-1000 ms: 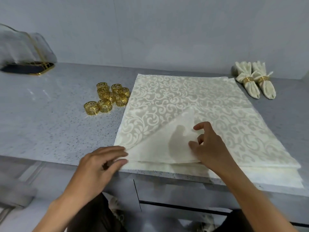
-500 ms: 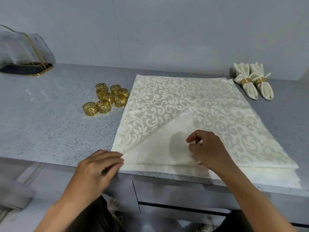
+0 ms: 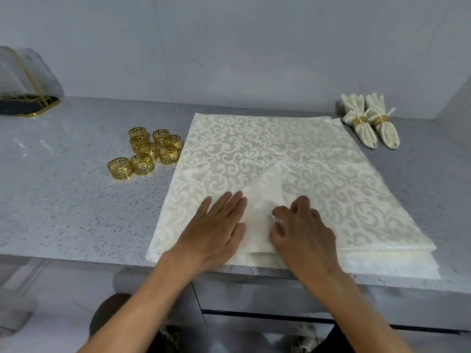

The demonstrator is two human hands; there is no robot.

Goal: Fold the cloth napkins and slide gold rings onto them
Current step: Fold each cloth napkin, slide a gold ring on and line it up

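A stack of cream damask napkins [image 3: 254,146] lies flat on the grey counter [image 3: 63,200], reaching its front edge. The top napkin's near corner is folded up, so its plain underside shows as a triangular flap [image 3: 265,187]. My left hand [image 3: 216,230] rests flat on the flap's left side with straight fingers. My right hand [image 3: 303,233] sits on the flap's right side with bent fingers, thumb and forefinger pinching a bit of the cloth. Several gold rings [image 3: 150,151] stand in a cluster left of the stack.
Two rolled napkins with gold rings [image 3: 369,126] lie at the back right by the wall. A dark gold-rimmed tray under a clear cover [image 3: 25,103] sits at the far back left. The counter's front edge [image 3: 76,258] runs just below my hands.
My left hand has moved from the napkin's near left corner rightward onto the flap and lies flat. My right hand has stayed on the flap, and both hands are now close together.
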